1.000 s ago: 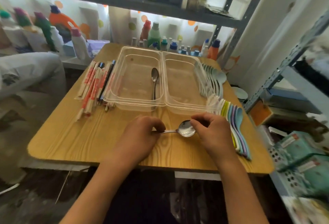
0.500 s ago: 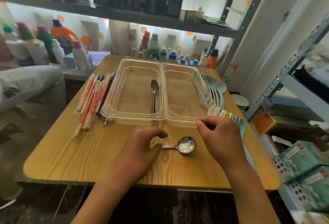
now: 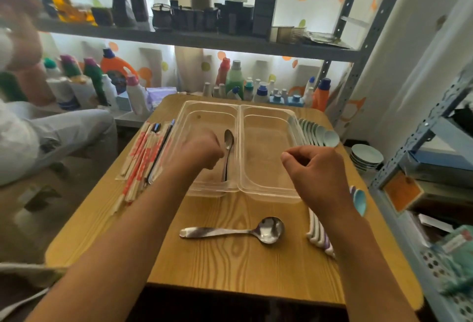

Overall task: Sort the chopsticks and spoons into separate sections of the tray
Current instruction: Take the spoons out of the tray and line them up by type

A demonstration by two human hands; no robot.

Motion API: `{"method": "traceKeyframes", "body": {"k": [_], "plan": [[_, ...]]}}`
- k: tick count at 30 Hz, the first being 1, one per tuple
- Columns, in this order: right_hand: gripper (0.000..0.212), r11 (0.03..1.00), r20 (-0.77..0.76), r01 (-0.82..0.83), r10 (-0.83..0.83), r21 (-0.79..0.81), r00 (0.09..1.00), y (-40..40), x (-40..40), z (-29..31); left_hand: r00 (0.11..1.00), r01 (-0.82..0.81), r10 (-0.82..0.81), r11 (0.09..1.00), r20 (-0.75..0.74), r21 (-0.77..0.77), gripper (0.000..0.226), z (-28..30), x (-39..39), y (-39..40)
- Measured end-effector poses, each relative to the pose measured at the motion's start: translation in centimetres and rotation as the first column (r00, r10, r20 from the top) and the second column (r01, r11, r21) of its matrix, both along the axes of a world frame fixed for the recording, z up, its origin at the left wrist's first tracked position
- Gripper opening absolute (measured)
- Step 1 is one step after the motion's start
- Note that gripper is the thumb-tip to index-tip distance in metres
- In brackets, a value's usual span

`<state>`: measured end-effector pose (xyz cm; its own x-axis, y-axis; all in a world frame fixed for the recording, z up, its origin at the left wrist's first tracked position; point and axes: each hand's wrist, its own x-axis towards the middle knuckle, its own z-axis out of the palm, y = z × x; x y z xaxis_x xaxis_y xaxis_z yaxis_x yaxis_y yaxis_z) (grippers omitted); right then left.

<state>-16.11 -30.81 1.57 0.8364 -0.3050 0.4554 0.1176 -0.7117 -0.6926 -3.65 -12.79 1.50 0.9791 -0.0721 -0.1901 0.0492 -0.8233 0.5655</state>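
A clear two-section plastic tray (image 3: 240,116) sits mid-table. One metal spoon (image 3: 227,152) lies in its left section; the right section holds nothing. A second metal spoon (image 3: 238,231) lies loose on the table in front of the tray, bowl to the right. Wrapped chopsticks (image 3: 143,157) lie in a row left of the tray. Pale plastic spoons (image 3: 320,133) line the tray's right side, and coloured ones (image 3: 359,200) lie nearer me, partly hidden by my right arm. My left hand (image 3: 202,151) hovers curled over the left section, blurred. My right hand (image 3: 314,168) hovers loosely curled over the right section, holding nothing.
Bottles (image 3: 235,78) crowd the table's far edge and the shelf to the left. A metal rack (image 3: 358,47) stands behind and to the right. Stacked small bowls (image 3: 366,157) sit off the table's right side. A person in grey (image 3: 51,137) sits at left.
Both hands have let go of the metal spoon near the front edge and risen forward over the tray. The spoon stays on the table. The camera has tilted up.
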Motion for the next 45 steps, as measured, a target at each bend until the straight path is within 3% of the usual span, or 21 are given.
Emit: {"method": "traceKeyframes", "body": {"k": [4, 8, 14, 18, 20, 23, 25, 28, 31, 33, 40, 45], "plan": [[0.014, 0.999, -0.008, -0.005, 0.005, -0.045, 1.000, -0.2, 0.0, -0.7, 0.991, -0.010, 0.012, 1.000, -0.136, 0.021, 0.024, -1.5, 1.3, -0.5], [0.014, 0.997, 0.002, -0.030, 0.030, -0.073, 1.000, -0.3, -0.3, -1.6, 0.976, -0.057, 0.034, 0.993, -0.215, -0.102, 0.022, -1.8, 1.4, -1.2], [0.010, 0.997, 0.019, -0.072, 0.072, -0.021, 0.997, -0.2, -1.4, -2.2, 0.965, -0.161, 0.113, 0.968, -0.239, -0.191, 0.018, -2.1, 1.4, -1.5], [0.009, 0.997, 0.020, -0.072, 0.071, 0.041, 0.997, -0.5, -2.2, -2.5, 0.969, -0.217, 0.179, 0.948, -0.174, -0.233, 0.018, -2.3, 1.9, -1.1], [0.008, 0.995, 0.025, -0.067, 0.065, 0.078, 0.998, -0.6, -2.4, -2.3, 0.962, -0.259, 0.215, 0.911, -0.168, -0.322, 0.011, -1.8, 1.8, -0.8], [0.013, 0.991, 0.031, -0.073, 0.070, 0.113, 0.997, -0.3, -2.4, -1.9, 0.976, -0.206, 0.216, 0.909, -0.012, -0.363, 0.011, -0.7, 1.3, -0.3], [0.015, 0.988, 0.033, -0.088, 0.085, 0.127, 0.996, 0.0, -2.3, -1.6, 0.949, -0.170, 0.241, 0.935, 0.205, -0.311, 0.014, 0.4, 0.4, -0.3], [0.012, 0.977, 0.026, -0.102, 0.099, 0.185, 0.995, 0.2, -2.3, -1.2, 0.788, -0.127, 0.328, 0.915, 0.521, -0.383, 0.016, 2.2, -1.3, -0.8], [0.008, 0.944, 0.036, -0.072, 0.063, 0.321, 0.997, 0.2, -2.8, -1.2, 0.690, 0.002, 0.319, 0.897, 0.650, -0.441, 0.016, 3.9, -3.2, -1.1], [0.006, 0.925, 0.036, -0.053, 0.043, 0.377, 0.998, 0.3, -3.3, -1.4, 0.631, 0.109, 0.234, 0.917, 0.740, -0.383, 0.016, 4.7, -4.5, -1.1], [0.014, 0.825, 0.069, -0.068, 0.035, 0.561, 0.997, 1.4, -3.9, -1.1, 0.516, 0.386, -0.138, 0.919, 0.846, -0.085, 0.007, 4.0, -8.5, -0.7], [0.035, 0.605, 0.148, -0.187, 0.116, 0.774, 0.982, 1.2, -4.9, 0.4, 0.457, 0.486, -0.312, 0.872, 0.833, 0.060, 0.011, 3.2, -10.2, 1.0]]}}
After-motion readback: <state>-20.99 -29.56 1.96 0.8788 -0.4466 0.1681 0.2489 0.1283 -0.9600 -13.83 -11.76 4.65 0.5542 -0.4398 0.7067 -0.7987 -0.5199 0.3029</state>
